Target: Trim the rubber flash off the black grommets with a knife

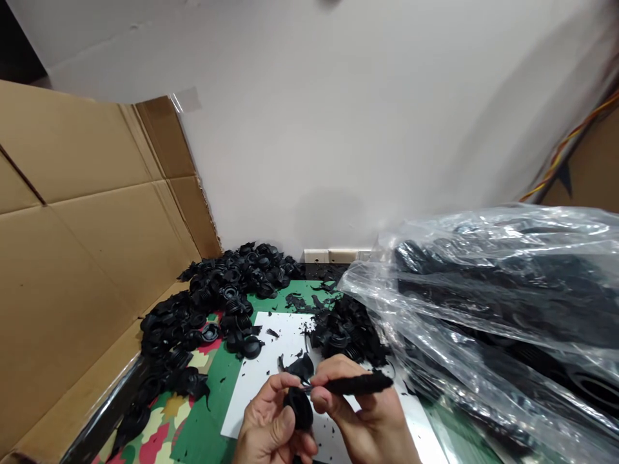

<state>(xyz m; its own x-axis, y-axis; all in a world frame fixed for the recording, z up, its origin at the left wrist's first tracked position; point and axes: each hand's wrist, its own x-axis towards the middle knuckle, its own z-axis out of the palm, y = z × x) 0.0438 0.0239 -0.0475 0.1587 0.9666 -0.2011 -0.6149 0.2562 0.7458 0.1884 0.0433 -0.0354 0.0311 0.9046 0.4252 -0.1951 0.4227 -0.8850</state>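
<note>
A cardboard wall [72, 245] lines the worktop's [203, 432] left edge, and a clear plastic bag [507, 309] of black pieces fills its right side. A pile of black rubber parts [217, 290] spreads from the far left corner along the left edge, with a smaller heap [348, 332] beside the bag. A white sheet [275, 361] strewn with black scraps lies between them. At the near edge, over that sheet, the left hand [271, 422] pinches a rubber part [300, 409] between thumb and curled fingers. The right hand [360, 422] grips a black-handled tool [360, 385], its tip touching the part.
</note>
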